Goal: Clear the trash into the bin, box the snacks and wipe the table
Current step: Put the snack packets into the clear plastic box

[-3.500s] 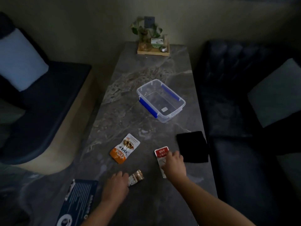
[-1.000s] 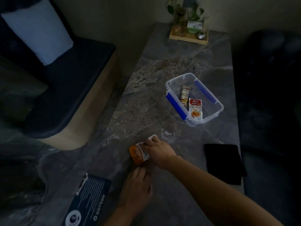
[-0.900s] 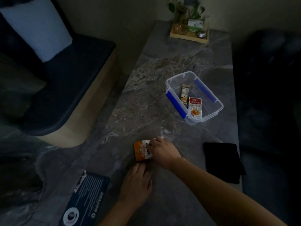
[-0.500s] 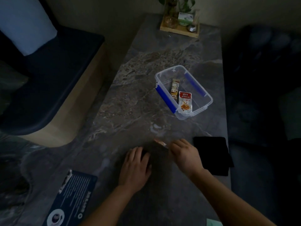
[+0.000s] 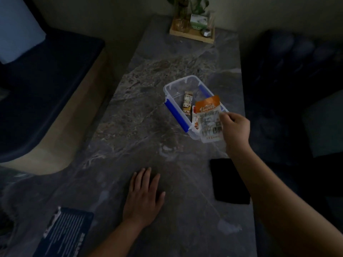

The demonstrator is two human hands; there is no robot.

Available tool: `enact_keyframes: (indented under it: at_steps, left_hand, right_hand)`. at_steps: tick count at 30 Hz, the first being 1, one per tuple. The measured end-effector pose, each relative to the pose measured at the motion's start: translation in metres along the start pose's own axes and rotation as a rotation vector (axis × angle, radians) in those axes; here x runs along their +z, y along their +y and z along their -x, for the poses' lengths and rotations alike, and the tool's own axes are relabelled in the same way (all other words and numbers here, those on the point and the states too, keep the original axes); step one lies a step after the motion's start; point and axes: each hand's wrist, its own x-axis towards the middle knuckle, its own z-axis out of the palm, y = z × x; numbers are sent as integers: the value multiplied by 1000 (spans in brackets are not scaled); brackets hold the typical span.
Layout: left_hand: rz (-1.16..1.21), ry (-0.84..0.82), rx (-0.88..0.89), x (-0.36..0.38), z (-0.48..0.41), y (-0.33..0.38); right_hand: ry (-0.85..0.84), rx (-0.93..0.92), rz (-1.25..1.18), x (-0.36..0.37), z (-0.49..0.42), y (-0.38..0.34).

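My right hand (image 5: pixel 234 127) pinches an orange-and-white snack packet (image 5: pixel 208 119) and holds it in the air over the near end of a clear plastic box with blue clips (image 5: pixel 174 112). Inside the box lies a small brown snack bar (image 5: pixel 187 104); a red-and-white packet beside it is mostly hidden behind the held packet. My left hand (image 5: pixel 143 197) rests flat on the grey marble table (image 5: pixel 130 145), fingers spread, holding nothing. A black cloth (image 5: pixel 229 182) lies at the table's right edge under my right forearm.
A dark blue printed card (image 5: pixel 65 234) lies at the near left of the table. At the far end stands a wooden tray (image 5: pixel 191 35) with a plant and small items. Dark sofas flank the table; a pale cushion (image 5: pixel 16 32) sits at the far left.
My right hand has lifted the orange packet off the table and carried it forward to the box. The left hand stays flat on the table.
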Motion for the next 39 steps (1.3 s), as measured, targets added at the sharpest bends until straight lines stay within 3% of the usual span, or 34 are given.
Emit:
enact_keyframes:
  at_steps: [11, 14, 20, 24, 27, 30, 33, 39]
  left_hand:
    - [12, 25, -9, 4, 0, -1]
    - [5, 40, 0, 4, 0, -2]
    - [5, 55, 6, 5, -1, -2]
    - [22, 63, 5, 5, -1, -2]
    - [18, 52, -2, 4, -1, -2]
    - [22, 58, -7, 3, -1, 0]
    - [18, 70, -4, 3, -1, 0]
    - [10, 51, -20, 2, -1, 1]
  right_hand:
    - [-67, 106, -17, 45, -83, -3]
    - [-52, 16, 152, 42, -79, 7]
    - [-53, -90, 139, 7, -36, 37]
    - [-73, -80, 392, -28, -3, 77]
    - [-138, -112, 794, -49, 19, 107]
    - [-255, 4, 1094, -52, 35, 128]
    - [-278, 21, 1203, -45, 40, 141]
    - [-178, -154, 1206, -53, 24, 156]
